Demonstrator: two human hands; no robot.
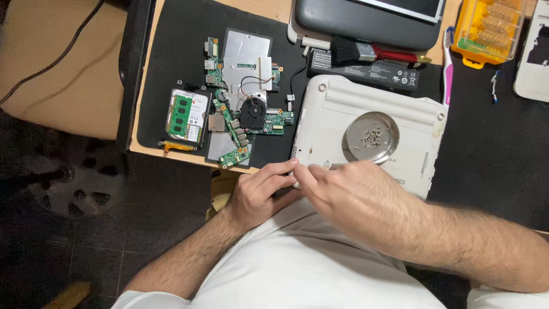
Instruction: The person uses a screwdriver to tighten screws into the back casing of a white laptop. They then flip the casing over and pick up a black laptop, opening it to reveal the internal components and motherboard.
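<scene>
A white laptop bottom shell [394, 111] lies upside down on the black mat. My left hand [260, 191] and my right hand [349, 197] meet at its near left corner, fingertips touching the edge there. Whether a small part is pinched between the fingers is hidden. A round metal dish [372, 137] holding several small screws rests on top of the shell.
On the mat [177, 51] to the left lie a green circuit board with fan and metal heat plate [246, 86] and a hard drive with a memory stick on it [187, 116]. At the back are a black battery [366, 71], a brush [366, 52], a dark laptop lid [366, 20] and a yellow bit case [492, 28].
</scene>
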